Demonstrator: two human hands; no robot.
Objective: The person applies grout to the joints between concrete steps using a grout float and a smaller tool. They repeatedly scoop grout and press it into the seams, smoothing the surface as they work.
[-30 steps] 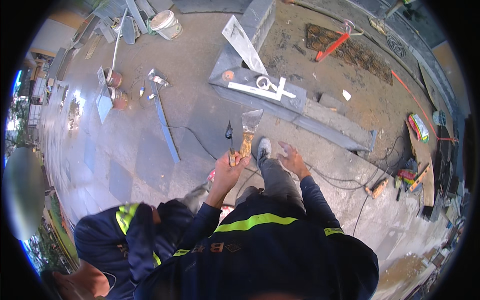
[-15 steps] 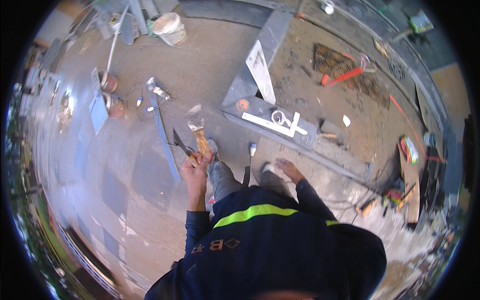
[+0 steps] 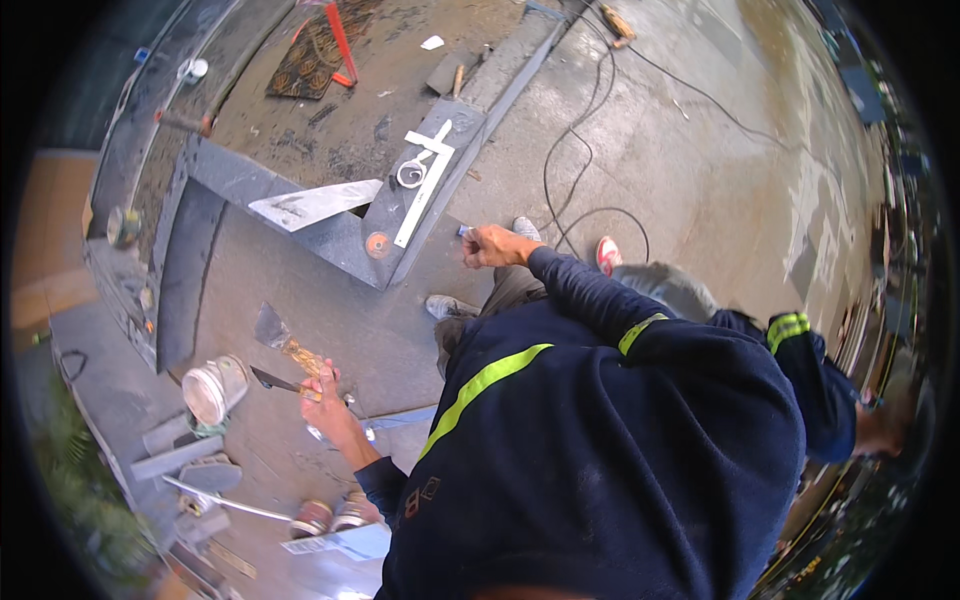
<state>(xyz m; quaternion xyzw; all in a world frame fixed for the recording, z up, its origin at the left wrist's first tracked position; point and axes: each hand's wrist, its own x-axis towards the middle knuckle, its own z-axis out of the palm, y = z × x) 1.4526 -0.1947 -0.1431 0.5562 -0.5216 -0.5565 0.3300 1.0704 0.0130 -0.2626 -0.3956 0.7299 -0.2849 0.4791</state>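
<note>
My left hand (image 3: 322, 398) is closed around the handles of two tools. One is a wide-bladed putty knife (image 3: 293, 345) with a mottled yellow-brown handle; the other has a narrow dark blade (image 3: 272, 380) and is held just below it. Both point away to the left over the floor. In front of my body, my right hand (image 3: 493, 247) has its fingers curled in, with nothing visible in them. Next to its fingertips shows a small blue-and-white piece (image 3: 463, 230), perhaps lying on the floor beyond. Ahead lies a dark slab (image 3: 375, 205) bearing a white square (image 3: 425, 190), a tape roll (image 3: 411, 174) and an orange disc (image 3: 377, 245).
A white triangular sheet (image 3: 315, 204) leans at the slab corner. Black cable (image 3: 575, 130) loops over the floor ahead. A white bucket (image 3: 208, 390) and paint tins (image 3: 312, 518) stand at the left. Another person's striped sleeve (image 3: 788, 330) and red shoe (image 3: 607, 255) are close on my right.
The view has swung round to the right, so the slab corner and bucket sit farther left. My right hand's fingers have curled in. The left hand keeps both tools. Another person's arm appears.
</note>
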